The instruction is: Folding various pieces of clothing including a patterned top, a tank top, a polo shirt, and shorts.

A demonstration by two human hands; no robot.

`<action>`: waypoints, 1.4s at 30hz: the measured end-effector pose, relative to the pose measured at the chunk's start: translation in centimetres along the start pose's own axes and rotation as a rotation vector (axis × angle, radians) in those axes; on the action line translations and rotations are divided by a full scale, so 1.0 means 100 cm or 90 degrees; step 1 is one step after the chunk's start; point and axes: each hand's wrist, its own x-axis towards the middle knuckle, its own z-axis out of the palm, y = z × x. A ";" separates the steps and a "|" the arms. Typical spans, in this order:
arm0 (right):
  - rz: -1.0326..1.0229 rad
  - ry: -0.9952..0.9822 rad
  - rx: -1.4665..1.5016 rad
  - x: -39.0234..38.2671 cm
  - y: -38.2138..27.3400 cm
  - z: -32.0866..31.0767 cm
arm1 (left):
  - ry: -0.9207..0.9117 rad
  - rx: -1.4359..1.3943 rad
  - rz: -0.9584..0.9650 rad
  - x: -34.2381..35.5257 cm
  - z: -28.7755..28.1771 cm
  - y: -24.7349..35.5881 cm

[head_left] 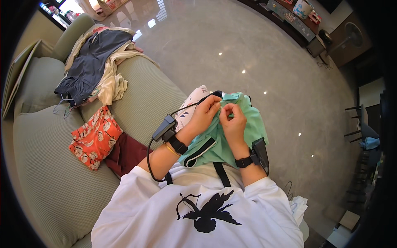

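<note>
A mint-green garment (pixel 252 124) with black-and-white trim lies across my lap, on top of a white printed cloth (pixel 188 102). My left hand (pixel 206 110) is closed on the garment's upper part, fingertips pinched near a small flap of fabric. Just to its right, my right hand (pixel 231 118) is also pinched on the mint fabric, fingers curled; what exactly lies between the fingertips is too small to make out. Black devices with cables are strapped on both wrists.
The green sofa (pixel 49 186) at left holds an orange floral folded cloth (pixel 93 138), a maroon cloth (pixel 128 153) and a pile of dark and cream clothes (pixel 89 60). Dark chairs (pixel 359 122) stand at far right; a cabinet (pixel 297 20) and fan (pixel 352 33) are at back right.
</note>
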 end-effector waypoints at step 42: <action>-0.241 0.169 -0.332 0.064 -0.054 -0.229 | 0.436 0.229 0.423 -0.064 -0.189 0.246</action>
